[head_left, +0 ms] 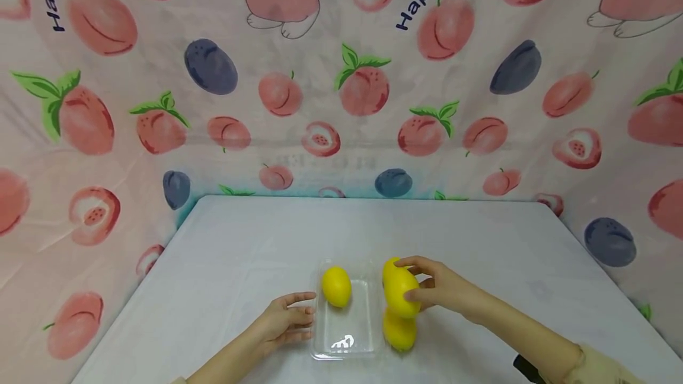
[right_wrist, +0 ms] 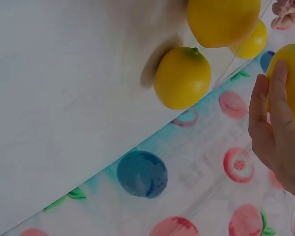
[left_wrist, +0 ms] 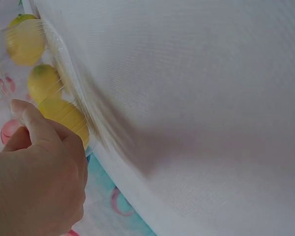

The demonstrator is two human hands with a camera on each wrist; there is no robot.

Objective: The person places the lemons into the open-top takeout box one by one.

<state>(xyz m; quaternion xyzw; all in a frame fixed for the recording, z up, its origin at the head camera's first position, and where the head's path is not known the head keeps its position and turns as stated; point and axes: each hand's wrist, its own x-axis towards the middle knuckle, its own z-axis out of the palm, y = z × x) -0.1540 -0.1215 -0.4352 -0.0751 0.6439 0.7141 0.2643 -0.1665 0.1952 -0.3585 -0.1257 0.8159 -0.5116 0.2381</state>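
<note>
My right hand [head_left: 445, 290] grips a yellow lemon [head_left: 401, 300], fingers over its far end and thumb on the near side. It is held just right of a clear plastic box [head_left: 358, 330]. One lemon [head_left: 336, 287] lies inside the box, toward its far left. Two more are on the table to the right of the box: a front lemon [head_left: 400, 333] and a back lemon [head_left: 388, 268], partly hidden by the held one. At the box's left wall is my left hand [head_left: 284, 322], its fingers spread and fingertips right at the wall.
The box and lemons are on a white table [head_left: 256, 236]. A peach-print cloth [head_left: 320, 64] hangs behind the table and along both sides. Under my right forearm, a small dark object [head_left: 527, 367] shows near the front edge.
</note>
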